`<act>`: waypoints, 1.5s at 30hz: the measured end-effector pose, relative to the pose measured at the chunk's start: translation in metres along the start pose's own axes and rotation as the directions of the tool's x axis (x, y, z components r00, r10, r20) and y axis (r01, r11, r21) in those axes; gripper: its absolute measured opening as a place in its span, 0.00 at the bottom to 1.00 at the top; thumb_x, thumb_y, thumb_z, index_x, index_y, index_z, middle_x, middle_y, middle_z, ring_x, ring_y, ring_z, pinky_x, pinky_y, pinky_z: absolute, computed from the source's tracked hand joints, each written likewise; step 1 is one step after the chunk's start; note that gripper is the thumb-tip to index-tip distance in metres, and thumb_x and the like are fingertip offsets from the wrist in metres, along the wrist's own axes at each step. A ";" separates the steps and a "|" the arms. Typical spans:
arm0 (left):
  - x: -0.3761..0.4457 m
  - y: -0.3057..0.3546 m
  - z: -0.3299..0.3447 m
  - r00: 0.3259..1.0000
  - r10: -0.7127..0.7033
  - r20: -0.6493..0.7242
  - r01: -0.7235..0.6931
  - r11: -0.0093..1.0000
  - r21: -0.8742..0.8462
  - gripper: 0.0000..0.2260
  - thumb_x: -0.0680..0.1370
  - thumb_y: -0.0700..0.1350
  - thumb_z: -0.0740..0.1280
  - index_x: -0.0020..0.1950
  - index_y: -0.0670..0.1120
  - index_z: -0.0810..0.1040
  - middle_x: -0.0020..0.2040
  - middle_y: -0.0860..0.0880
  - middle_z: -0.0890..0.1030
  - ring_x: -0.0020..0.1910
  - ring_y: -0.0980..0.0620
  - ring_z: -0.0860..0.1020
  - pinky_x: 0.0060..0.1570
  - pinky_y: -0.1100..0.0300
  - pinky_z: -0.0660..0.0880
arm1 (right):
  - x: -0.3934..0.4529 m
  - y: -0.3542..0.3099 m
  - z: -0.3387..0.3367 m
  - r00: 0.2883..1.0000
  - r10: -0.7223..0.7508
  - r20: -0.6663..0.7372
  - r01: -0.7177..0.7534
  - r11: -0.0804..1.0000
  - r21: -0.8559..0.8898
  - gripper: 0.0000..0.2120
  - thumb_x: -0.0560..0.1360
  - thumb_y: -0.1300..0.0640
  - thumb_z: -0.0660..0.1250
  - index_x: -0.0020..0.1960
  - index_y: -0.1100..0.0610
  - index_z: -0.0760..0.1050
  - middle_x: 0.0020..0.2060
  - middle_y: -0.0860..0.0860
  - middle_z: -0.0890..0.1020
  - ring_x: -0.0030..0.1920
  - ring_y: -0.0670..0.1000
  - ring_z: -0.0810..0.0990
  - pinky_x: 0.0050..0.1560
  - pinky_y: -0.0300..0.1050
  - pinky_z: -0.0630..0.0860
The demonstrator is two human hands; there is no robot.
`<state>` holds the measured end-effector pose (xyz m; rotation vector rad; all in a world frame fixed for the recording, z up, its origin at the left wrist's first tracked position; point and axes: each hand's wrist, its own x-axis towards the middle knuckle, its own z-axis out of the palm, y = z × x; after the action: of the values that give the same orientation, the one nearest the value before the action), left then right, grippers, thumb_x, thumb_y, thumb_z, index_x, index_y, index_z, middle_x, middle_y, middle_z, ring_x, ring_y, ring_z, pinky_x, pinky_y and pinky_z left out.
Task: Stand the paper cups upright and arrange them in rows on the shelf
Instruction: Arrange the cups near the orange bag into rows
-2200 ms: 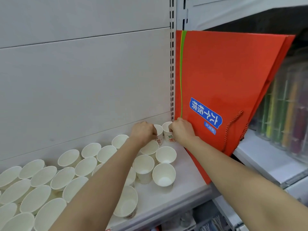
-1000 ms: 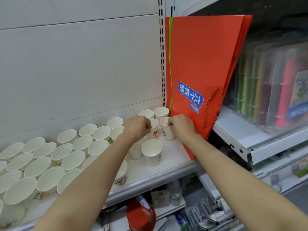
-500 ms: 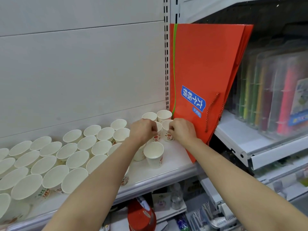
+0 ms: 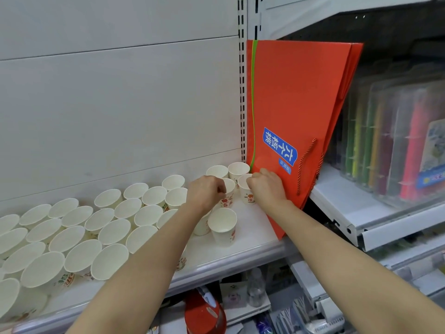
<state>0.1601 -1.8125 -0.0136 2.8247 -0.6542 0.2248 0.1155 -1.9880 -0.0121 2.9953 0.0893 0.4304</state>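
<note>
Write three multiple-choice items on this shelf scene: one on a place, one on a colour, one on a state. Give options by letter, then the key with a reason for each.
1. Where does the orange paper bag stand?
A. At the right end of the cup shelf
B. At the shelf's left end
C. Lying flat on the cups

2. What colour is the label on the bag?
A. Yellow
B. Blue
C. Black

3. What is the right hand doing?
A. Hanging idle
B. Pressing flat on the bag
C. Gripping a paper cup

Key:
1 A, the bag stands upright against the slotted post beside the rightmost cups.
2 B, a blue patch with white characters.
3 C, its fingers curl over the cup's rim, while the left hand holds the neighbouring cup.
</note>
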 end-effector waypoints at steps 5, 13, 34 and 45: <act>-0.009 -0.006 -0.012 0.999 -0.045 -0.004 0.044 0.994 -0.102 0.07 0.73 0.51 0.72 0.50 0.55 0.83 0.49 0.57 0.83 0.49 0.55 0.80 0.43 0.59 0.75 | -0.005 0.003 0.007 0.996 0.021 -0.086 -0.007 0.987 0.160 0.09 0.74 0.61 0.65 0.52 0.55 0.79 0.49 0.51 0.81 0.51 0.55 0.73 0.45 0.46 0.64; -0.067 -0.037 -0.057 0.985 -0.073 0.159 0.100 0.980 -0.171 0.05 0.70 0.47 0.76 0.44 0.55 0.84 0.39 0.60 0.81 0.39 0.62 0.77 0.43 0.61 0.75 | -0.065 -0.021 -0.007 0.978 -0.092 -0.185 0.202 0.628 0.752 0.07 0.67 0.51 0.76 0.45 0.49 0.83 0.41 0.40 0.82 0.46 0.44 0.73 0.46 0.41 0.71; -0.062 0.003 -0.018 0.992 0.109 0.058 -0.106 0.993 -0.053 0.08 0.71 0.53 0.73 0.49 0.55 0.83 0.47 0.56 0.81 0.48 0.54 0.76 0.43 0.59 0.73 | -0.077 -0.002 -0.008 0.995 0.005 -0.097 0.031 0.928 0.372 0.08 0.69 0.57 0.73 0.48 0.53 0.81 0.43 0.48 0.81 0.48 0.53 0.72 0.45 0.44 0.66; -0.052 0.014 -0.006 0.994 0.108 -0.018 -0.108 0.994 -0.029 0.04 0.73 0.49 0.72 0.46 0.53 0.84 0.47 0.54 0.83 0.49 0.52 0.77 0.39 0.60 0.70 | -0.066 0.005 -0.005 0.991 0.017 -0.130 0.017 0.966 0.259 0.05 0.72 0.62 0.67 0.41 0.54 0.80 0.41 0.49 0.81 0.44 0.53 0.72 0.43 0.46 0.67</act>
<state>0.1067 -1.8019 -0.0153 2.7590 -0.8011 0.2540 0.0506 -1.9978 -0.0246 3.2185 0.1698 0.6650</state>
